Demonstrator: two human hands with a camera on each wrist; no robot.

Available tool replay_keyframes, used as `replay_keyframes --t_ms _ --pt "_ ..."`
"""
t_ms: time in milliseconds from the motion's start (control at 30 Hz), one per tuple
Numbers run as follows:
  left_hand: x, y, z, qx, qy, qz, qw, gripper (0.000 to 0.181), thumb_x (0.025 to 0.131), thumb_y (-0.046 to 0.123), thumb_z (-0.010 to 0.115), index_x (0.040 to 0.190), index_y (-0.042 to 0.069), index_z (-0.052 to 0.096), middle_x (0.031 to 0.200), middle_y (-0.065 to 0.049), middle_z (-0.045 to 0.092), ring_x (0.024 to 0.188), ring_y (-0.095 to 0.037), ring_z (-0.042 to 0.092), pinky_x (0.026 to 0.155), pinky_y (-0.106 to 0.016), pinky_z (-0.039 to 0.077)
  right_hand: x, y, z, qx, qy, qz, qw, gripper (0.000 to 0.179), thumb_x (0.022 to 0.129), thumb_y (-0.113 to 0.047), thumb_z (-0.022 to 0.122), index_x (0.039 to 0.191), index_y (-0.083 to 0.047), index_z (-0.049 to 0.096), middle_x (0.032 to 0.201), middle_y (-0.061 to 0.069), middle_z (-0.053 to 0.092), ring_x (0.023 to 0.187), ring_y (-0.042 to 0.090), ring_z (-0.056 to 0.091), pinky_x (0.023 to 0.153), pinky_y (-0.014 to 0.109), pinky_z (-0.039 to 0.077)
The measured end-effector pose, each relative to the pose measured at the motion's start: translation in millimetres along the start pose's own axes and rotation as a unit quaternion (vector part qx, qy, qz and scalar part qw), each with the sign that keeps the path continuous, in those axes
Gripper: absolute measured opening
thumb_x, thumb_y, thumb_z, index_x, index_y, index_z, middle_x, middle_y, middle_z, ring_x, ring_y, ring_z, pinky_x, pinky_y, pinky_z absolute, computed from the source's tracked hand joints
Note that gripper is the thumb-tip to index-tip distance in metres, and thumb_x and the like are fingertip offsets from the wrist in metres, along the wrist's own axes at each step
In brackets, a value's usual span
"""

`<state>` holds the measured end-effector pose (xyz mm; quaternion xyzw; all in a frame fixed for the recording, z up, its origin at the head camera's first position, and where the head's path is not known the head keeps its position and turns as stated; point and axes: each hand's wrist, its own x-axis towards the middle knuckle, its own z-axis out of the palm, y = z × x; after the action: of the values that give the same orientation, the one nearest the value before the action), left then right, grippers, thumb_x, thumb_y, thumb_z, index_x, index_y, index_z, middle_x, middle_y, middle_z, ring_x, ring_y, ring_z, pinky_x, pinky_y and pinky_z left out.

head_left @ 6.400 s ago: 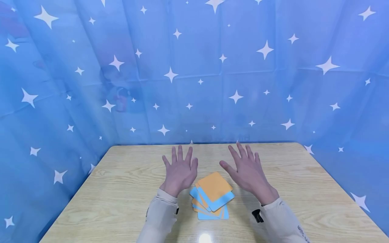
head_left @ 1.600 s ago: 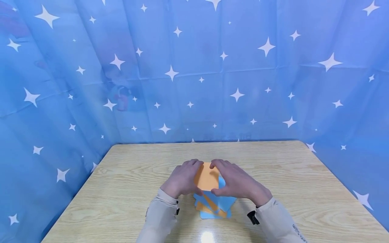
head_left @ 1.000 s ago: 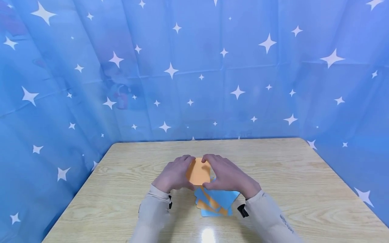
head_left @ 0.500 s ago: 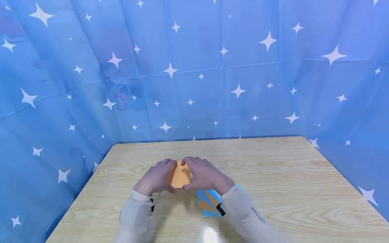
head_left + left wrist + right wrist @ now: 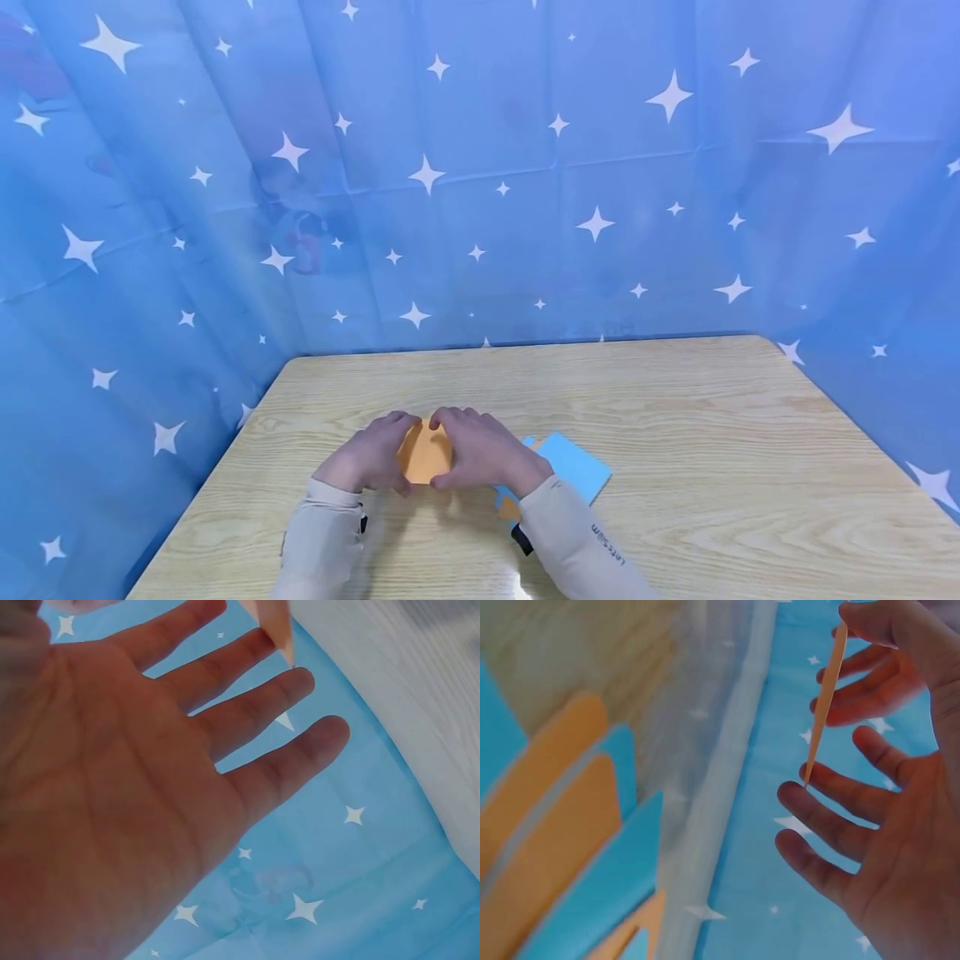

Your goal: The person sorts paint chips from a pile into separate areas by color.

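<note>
Between my two hands I hold an orange square card (image 5: 426, 457) above the table. My left hand (image 5: 372, 454) pinches its left side, while my right hand (image 5: 480, 450) pinches its right side between thumb and fingers. The right wrist view shows the orange card (image 5: 827, 697) nearly edge-on, with the fingertips of both hands at its edges. Only a corner of the orange card (image 5: 274, 622) appears in the left wrist view, by the left fingertips. A fanned pile with a blue card (image 5: 576, 469) on top lies behind my right forearm, which partly hides it.
The pile's orange card (image 5: 547, 855) and others in blue and orange overlap loosely in the right wrist view. Everything stands on a light wooden table (image 5: 712, 467). A blue curtain (image 5: 495, 125) with white stars hangs behind and beside the table.
At first both hands were spread open over the pile. They took the top orange card, uncovering a blue one, and carried it left and now slightly lower. The rest of the pile stayed behind.
</note>
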<state>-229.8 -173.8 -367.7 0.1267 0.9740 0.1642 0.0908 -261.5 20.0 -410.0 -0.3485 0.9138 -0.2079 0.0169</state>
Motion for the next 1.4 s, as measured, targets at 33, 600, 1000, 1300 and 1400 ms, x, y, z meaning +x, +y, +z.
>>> replay_keyframes --t_ms 33,600,1000,1300,1400 --pt "0.4 -0.4 0.3 -0.001 -0.004 -0.005 1.0 0.095 0.059 0.005 0.097 0.143 0.003 0.054 0.146 -0.014 0.053 0.127 -0.035 0.053 0.104 -0.055 0.048 0.3 -0.3 1.5 -0.002 -0.002 0.002 1.0 0.07 0.081 -0.049 0.08 0.137 -0.016 0.053 0.121 -0.005 0.063 0.092 0.011 0.052 0.082 0.032 0.048" --pt "8.4 -7.6 21.2 0.009 -0.049 -0.042 0.9978 0.101 0.056 0.004 0.098 0.146 0.008 0.051 0.145 -0.013 0.051 0.126 -0.037 0.053 0.098 -0.058 0.05 3.0 -7.5 17.9 -0.062 -0.053 0.023 0.9964 0.065 0.08 -0.052 0.08 0.13 -0.018 0.057 0.116 -0.007 0.063 0.1 0.014 0.057 0.093 0.039 0.05" --pt "10.6 -3.8 26.5 0.019 -0.047 -0.037 0.998 0.099 0.053 0.0 0.096 0.142 0.009 0.054 0.138 -0.011 0.054 0.115 -0.034 0.055 0.092 -0.056 0.053 4.5 -9.5 20.1 -0.076 -0.069 0.037 0.9941 0.061 0.075 -0.05 0.082 0.125 -0.021 0.06 0.11 -0.009 0.063 0.097 0.013 0.053 0.095 0.039 0.047" --pt "8.7 -0.3 25.2 0.017 -0.049 -0.03 0.9982 0.099 0.055 0.007 0.097 0.144 0.009 0.053 0.147 -0.014 0.05 0.129 -0.041 0.05 0.099 -0.061 0.048 -0.9 -9.8 13.1 -0.074 -0.073 0.048 0.9934 0.067 0.078 -0.054 0.081 0.133 -0.021 0.06 0.128 -0.006 0.063 0.113 0.018 0.056 0.104 0.043 0.046" --pt "7.4 3.4 21.7 0.018 -0.043 -0.025 0.9986 0.101 0.059 0.016 0.099 0.147 0.006 0.05 0.153 -0.017 0.046 0.138 -0.045 0.043 0.107 -0.067 0.039 -4.3 -8.9 5.0 -0.065 -0.069 0.059 0.9937 0.069 0.08 -0.055 0.08 0.136 -0.02 0.058 0.132 -0.005 0.062 0.12 0.02 0.055 0.106 0.045 0.045"
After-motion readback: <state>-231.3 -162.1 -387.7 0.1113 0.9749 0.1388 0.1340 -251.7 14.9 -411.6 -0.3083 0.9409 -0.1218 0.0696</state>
